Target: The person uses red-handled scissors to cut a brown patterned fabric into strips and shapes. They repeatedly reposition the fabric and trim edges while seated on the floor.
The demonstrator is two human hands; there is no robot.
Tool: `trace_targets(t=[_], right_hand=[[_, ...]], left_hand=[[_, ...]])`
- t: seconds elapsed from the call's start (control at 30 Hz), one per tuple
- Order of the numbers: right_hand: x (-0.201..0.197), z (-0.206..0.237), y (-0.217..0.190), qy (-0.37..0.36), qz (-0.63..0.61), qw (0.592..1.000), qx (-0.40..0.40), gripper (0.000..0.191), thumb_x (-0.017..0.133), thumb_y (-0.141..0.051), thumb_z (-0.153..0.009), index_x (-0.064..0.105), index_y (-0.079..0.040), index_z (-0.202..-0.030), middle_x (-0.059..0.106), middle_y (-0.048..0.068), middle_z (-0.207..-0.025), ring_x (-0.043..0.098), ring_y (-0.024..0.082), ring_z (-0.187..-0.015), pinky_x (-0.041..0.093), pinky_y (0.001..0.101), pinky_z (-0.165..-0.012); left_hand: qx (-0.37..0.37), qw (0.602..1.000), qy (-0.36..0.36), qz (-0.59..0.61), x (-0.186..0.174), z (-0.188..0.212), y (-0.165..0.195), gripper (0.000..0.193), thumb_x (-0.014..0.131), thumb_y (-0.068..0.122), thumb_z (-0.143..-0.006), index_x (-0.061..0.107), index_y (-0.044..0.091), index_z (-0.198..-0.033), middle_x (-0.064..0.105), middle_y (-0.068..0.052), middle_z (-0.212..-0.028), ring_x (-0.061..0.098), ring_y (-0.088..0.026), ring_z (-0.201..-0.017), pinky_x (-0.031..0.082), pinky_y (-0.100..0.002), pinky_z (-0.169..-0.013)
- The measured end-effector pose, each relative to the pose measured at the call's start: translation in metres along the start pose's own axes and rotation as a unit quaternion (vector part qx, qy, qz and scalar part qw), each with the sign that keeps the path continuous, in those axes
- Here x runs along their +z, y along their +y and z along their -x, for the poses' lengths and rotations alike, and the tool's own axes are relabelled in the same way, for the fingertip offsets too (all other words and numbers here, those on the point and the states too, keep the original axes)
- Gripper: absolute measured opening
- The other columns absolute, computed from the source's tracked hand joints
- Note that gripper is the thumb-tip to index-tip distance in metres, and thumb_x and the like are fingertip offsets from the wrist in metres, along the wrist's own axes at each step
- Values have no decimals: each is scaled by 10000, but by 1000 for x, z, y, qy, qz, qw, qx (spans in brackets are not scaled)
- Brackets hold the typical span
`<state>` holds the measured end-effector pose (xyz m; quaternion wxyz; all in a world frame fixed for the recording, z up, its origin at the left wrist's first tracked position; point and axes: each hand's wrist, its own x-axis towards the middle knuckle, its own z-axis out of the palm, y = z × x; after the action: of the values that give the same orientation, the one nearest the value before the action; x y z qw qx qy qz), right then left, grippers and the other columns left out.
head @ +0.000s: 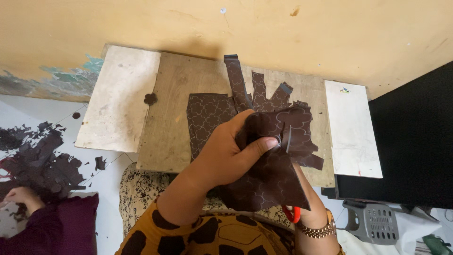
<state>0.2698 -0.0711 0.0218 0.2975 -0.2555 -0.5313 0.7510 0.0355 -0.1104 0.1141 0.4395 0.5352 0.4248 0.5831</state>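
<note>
The left hand is closed firmly on a dark brown patterned sheet, thumb pressed flat on its face and fingers curled behind, holding it up over the lap. The right hand sits just below and behind that sheet, mostly hidden; it seems to grip red-handled scissors, though how tightly I cannot tell. A gold-coloured watch band circles that wrist.

Just beyond the held sheet, three cut strips fan upward over a wooden board, and one flat piece of the same patterned material lies beside the thumb. Two pale boards flank the wood: one left of the grip, one right, with a small coloured mark near its top edge. Far left of the grip, a heap of dark offcuts covers the floor beside another person's hand.
</note>
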Motion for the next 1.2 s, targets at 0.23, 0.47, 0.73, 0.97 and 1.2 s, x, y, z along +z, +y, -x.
trace_targets(t=[0.23,0.47,0.73,0.97,1.2], right_hand=[[41,-43,-20,103,-50,993,21,559,526,-261,-1020,426,-44,-1524,524,116,-1509,524,230,-1360,438,379,-1118],[23,-36,-11,73,104,991,-34,526,587,-171,-974,487,-19,-1468,588,132,-1411,566,236,-1263,476,372,-1042],[-8,-13,15,55,223,972,-44,476,662,-78,-923,577,6,-1383,670,146,-1279,625,242,-1117,544,364,-925],[-1,-20,6,25,197,978,-58,487,663,-120,-926,566,-5,-1390,661,128,-1336,627,234,-1181,541,354,-973],[2,-19,7,24,124,991,-41,545,683,-175,-927,529,-10,-1423,631,130,-1383,608,238,-1233,526,368,-1006]], left_hand=[[0,997,38,66,10,1,-2,256,713,211,-982,636,38,-1154,717,-28,-1017,627,-74,-944,553,-268,-855],[-9,997,72,10,10,0,2,194,714,183,-959,677,32,-1074,713,-16,-917,621,-62,-843,543,-253,-762],[-36,995,89,40,10,-4,-2,220,741,176,-917,690,26,-1069,728,-11,-944,648,-65,-859,561,-262,-776],[-30,992,93,76,9,-7,-10,250,745,152,-909,691,6,-1104,736,-25,-994,657,-75,-905,567,-266,-826],[-32,994,81,73,9,-7,-11,261,748,168,-917,686,9,-1115,734,-34,-997,655,-80,-908,567,-271,-828]])
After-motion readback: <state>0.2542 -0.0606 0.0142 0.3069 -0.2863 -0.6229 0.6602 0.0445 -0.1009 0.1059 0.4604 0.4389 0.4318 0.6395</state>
